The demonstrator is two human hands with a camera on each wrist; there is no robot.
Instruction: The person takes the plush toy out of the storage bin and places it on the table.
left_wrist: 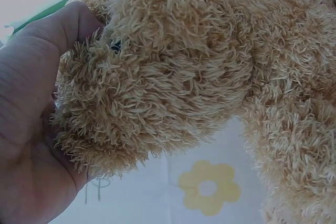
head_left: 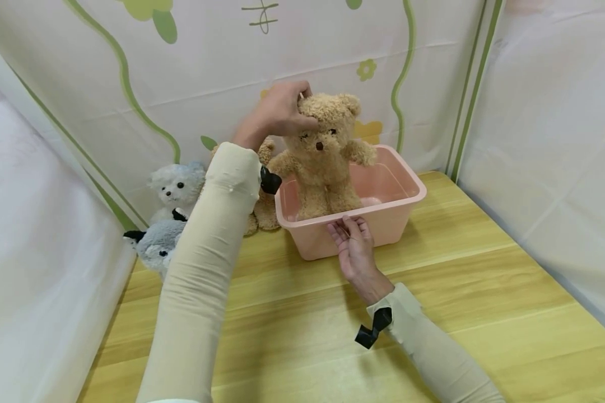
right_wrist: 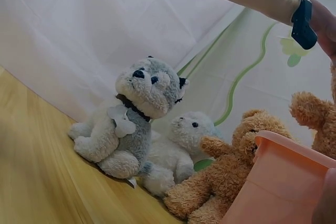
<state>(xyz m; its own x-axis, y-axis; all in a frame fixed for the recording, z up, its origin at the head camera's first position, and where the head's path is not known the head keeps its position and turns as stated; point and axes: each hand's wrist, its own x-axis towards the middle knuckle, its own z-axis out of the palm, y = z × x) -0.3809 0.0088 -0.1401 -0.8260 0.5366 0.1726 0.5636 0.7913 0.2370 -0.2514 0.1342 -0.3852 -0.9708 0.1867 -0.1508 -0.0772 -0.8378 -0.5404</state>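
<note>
A tan teddy bear [head_left: 324,162] stands upright in the pink plastic bin [head_left: 393,225], facing forward. My left hand [head_left: 281,110] grips its head from the side, the thumb across the forehead; in the left wrist view the hand [left_wrist: 37,114] curls round the furry head. At the bin's near side, my right hand [head_left: 355,249] is palm up, with its curled fingers holding the front rim. Beside the bin on the left sits a second brown teddy bear [right_wrist: 220,182], partly hidden by my left arm in the head view.
Further left sit a white plush toy [head_left: 176,184] and a grey-and-white plush husky [right_wrist: 137,114] with a dark collar. The wooden table [head_left: 302,336] meets white fabric walls behind and on both sides, printed with green vines and flowers [head_left: 366,70].
</note>
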